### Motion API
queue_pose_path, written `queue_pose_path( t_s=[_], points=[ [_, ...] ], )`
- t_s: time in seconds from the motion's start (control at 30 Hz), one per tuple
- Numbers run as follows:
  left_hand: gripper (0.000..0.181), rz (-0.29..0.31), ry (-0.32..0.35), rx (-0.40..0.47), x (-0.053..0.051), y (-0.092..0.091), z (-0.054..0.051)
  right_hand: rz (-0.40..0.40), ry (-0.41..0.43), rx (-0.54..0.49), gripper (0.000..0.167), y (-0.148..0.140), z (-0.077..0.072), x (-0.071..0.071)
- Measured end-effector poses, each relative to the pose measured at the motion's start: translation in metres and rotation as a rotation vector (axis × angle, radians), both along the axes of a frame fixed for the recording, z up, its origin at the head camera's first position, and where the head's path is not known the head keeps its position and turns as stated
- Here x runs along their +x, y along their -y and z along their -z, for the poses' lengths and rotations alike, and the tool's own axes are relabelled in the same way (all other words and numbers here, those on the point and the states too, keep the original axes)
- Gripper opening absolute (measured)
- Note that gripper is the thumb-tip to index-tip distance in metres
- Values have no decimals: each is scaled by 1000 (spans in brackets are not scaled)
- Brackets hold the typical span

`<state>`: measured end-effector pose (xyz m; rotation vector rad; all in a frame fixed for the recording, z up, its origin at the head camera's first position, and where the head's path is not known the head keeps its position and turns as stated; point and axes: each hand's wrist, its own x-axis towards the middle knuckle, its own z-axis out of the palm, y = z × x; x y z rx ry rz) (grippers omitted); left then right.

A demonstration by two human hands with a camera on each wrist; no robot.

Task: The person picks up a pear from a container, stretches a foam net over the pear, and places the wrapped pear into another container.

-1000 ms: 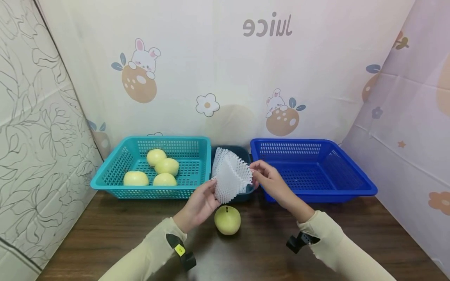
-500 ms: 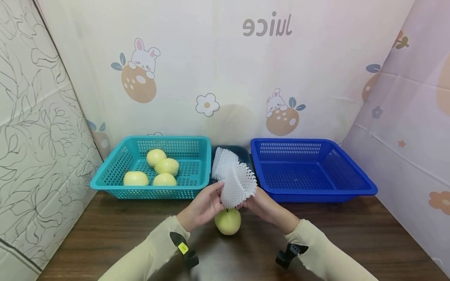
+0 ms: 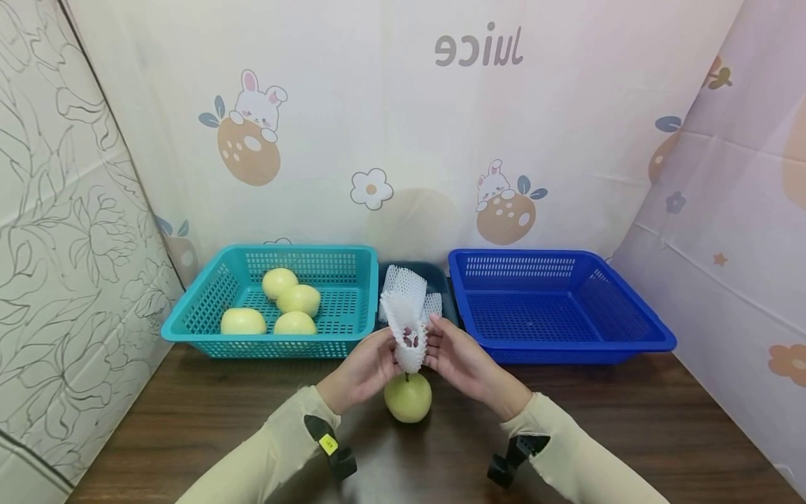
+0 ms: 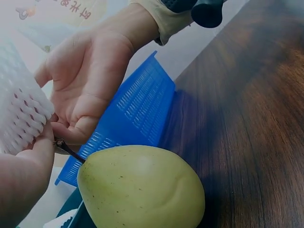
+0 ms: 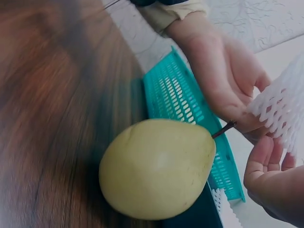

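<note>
A white foam fruit net (image 3: 400,308) is between my two hands, its opening spread and tilted toward me. My left hand (image 3: 360,372) pinches its left side. The curled fingers of my right hand (image 3: 464,360) hold the right edge, with the thumb apart from the net. Just below stands a yellow-green pear (image 3: 408,399), upright on the table, its stem pointing up at the net. In the left wrist view the pear (image 4: 142,187) is bare and its stem comes close to my fingers. The right wrist view shows the net's lower rim (image 5: 278,111) near the stem.
Several pears (image 3: 299,299) lie in a teal basket (image 3: 271,345) at the left. A blue basket (image 3: 567,344) stands at the right. Between them, a dark teal bin (image 3: 443,287) holds more foam nets (image 3: 406,278). A patterned cloth (image 3: 415,126) hangs behind.
My right hand has come down and inward to the net. The net has been lowered toward the pear and turned, its opening now facing me. The pear has stayed put.
</note>
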<state>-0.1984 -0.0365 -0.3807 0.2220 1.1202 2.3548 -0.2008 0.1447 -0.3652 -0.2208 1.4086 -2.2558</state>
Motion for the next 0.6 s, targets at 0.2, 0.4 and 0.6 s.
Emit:
queue_pose_path(
  t_s=[0.2, 0.4, 0.6],
  points=[
    [38, 3, -30, 15, 0, 0, 1, -20, 32, -115, 24, 0, 1, 0],
    [43, -4, 30, 22, 0, 1, 0, 0, 123, -252, 23, 1, -1, 0],
    [45, -8, 40, 47, 0, 2, 1, -19, 150, -306, 24, 2, 0, 0]
  ],
)
